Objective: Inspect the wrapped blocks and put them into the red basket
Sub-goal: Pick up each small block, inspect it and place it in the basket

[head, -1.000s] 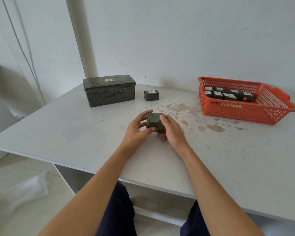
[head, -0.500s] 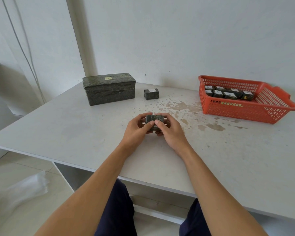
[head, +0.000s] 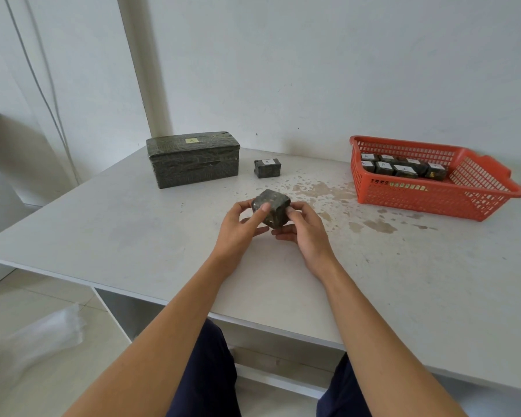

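The wrapped block (head: 272, 207) in hand is a small dark cube. It is held tilted on one corner just above the table (head: 133, 233), roughly at the table's middle and well apart from the red basket (head: 433, 203) at the far right. The left hand (head: 241, 228) grips it from the left, with the thumb laid across the near face and the fingers curled round the far side. The right hand (head: 306, 234) holds the right side, thumb on the upper right edge and fingers cupped beneath. No label shows on the faces turned to the camera.

This looks like the inspection step: the cube is turned corner-up for a look at its faces and is not yet on its way to the basket. As I judge it, the next move calls for finishing the check and then taking the block in the right hand alone. From there it has to clear the basket's near wall and be set beside the labelled blocks (head: 403, 170) lying in rows at the back of the basket, where there is open floor in front.

One more small labelled block (head: 267, 167) stands farther back on the table, untouched. It is just right of a large wrapped box (head: 193, 159) with a yellow tag on top. Pale brown stains (head: 322, 188) mark the tabletop between the hands and the basket.
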